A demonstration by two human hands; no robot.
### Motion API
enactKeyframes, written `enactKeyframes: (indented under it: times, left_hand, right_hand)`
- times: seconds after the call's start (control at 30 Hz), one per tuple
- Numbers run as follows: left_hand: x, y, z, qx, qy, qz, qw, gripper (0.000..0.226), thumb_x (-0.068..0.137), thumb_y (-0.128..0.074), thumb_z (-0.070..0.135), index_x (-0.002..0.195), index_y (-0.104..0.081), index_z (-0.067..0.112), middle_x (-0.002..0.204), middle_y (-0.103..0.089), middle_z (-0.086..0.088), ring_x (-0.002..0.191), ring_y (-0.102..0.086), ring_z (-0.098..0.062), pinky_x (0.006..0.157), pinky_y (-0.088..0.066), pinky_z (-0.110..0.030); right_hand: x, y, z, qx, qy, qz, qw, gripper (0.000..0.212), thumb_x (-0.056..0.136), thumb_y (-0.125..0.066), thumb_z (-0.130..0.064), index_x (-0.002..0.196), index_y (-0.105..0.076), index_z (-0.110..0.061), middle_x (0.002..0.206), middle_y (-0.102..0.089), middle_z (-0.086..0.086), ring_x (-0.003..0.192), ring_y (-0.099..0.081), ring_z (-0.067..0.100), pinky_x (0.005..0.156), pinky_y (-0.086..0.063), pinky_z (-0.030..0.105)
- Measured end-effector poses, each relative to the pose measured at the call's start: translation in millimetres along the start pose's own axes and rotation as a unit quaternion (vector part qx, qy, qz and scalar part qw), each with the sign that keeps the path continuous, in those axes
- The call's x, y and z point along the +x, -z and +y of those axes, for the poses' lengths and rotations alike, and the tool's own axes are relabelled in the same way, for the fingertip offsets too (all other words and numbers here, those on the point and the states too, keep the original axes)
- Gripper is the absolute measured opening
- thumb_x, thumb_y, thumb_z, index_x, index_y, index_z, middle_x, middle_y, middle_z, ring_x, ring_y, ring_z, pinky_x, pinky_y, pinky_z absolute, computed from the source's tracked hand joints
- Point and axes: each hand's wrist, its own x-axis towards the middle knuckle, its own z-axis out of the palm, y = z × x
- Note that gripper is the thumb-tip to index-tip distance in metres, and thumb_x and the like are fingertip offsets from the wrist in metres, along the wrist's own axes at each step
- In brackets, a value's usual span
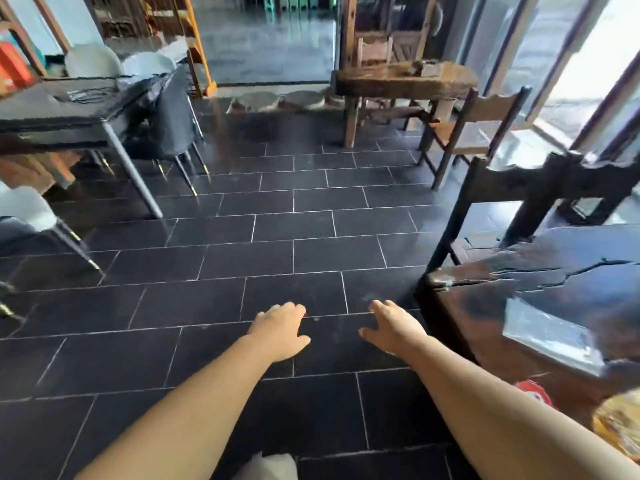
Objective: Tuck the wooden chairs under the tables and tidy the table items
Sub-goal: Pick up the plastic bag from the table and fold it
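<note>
Both hands empty: left hand (282, 329) and right hand (393, 329) reach out ahead of me over the dark tiled floor (294, 220), fingers loosely spread, touching nothing.

Step in hand, as I judge it: between jobs, crossing open floor toward the next chair. No chair or table item is held.

Candidates:
- Near wooden chair (540, 188), dark, just beyond the corner of the dark wooden surface (561, 292) at my right. Its back stands clear of the surface edge, so it looks not fully tucked.
- Far wooden chair (474, 129), lighter, beside the rough wooden table (405, 81) across the room. It sits out from that table, angled, seat exposed.

Next move probably calls for stepping closer, taking the top rail of a chair back with both hands, and sliding it straight in so the legs do not catch the table legs.

Surface at right: worn, cracked along the top, with a clear sheet or cover (550, 337) lying on it. A red item (535, 393) and a yellowish packet (620, 424) sit at the near edge; too blurred to identify.

Room: grey-legged table (69, 109) with upholstered grey chairs (173, 119) at left; bright glass doors at right; open doorway straight ahead.
</note>
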Motion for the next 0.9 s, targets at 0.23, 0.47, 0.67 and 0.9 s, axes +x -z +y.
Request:
enactKeyframes:
  times: [0.23, 0.47, 0.67, 0.9]
  left_hand:
    - [130.3, 28.8, 49.6, 0.054, -0.133, -0.036, 0.989, 0.053, 0.093, -0.053, 0.048, 0.138, -0.043, 0.021, 0.136, -0.050, 0.000, 0.125, -0.048, -0.026, 0.101, -0.041, -0.043]
    - [264.1, 60.9, 97.0, 0.136, -0.264, -0.078, 0.952, 0.050, 0.093, -0.052, 0.047, 0.133, -0.043, 0.019, 0.133, -0.049, -0.003, 0.125, -0.046, -0.028, 0.101, -0.041, -0.045]
    - [328.0, 76.3, 159.3, 0.174, -0.408, -0.106, 0.890, 0.051, 0.094, -0.054, 0.046, 0.135, -0.042, 0.019, 0.133, -0.049, -0.004, 0.125, -0.047, -0.028, 0.099, -0.041, -0.045]
    - [349.3, 62.2, 233.8, 0.202, -0.525, -0.120, 0.818, 0.064, 0.092, -0.055, 0.050, 0.145, -0.037, 0.018, 0.141, -0.045, -0.004, 0.131, -0.044, -0.029, 0.104, -0.042, -0.047]
  right_hand:
    - [47.5, 28.6, 56.6, 0.041, -0.120, 0.025, 0.992, 0.056, 0.087, -0.062, -0.053, 0.127, -0.051, -0.016, 0.122, -0.055, 0.009, 0.119, -0.056, 0.031, 0.097, -0.047, 0.039]
    - [98.6, 63.1, 94.0, 0.101, -0.264, 0.040, 0.958, 0.062, 0.084, -0.059, -0.055, 0.133, -0.050, -0.019, 0.131, -0.055, 0.009, 0.123, -0.055, 0.029, 0.102, -0.047, 0.041]
    - [103.7, 77.9, 109.0, 0.153, -0.396, 0.040, 0.905, 0.064, 0.089, -0.060, -0.053, 0.141, -0.044, -0.018, 0.135, -0.052, 0.011, 0.126, -0.053, 0.030, 0.103, -0.046, 0.040]
    - [71.6, 83.5, 129.5, 0.206, -0.506, 0.067, 0.835, 0.070, 0.087, -0.058, -0.053, 0.144, -0.041, -0.017, 0.137, -0.050, 0.011, 0.128, -0.052, 0.030, 0.105, -0.045, 0.043]
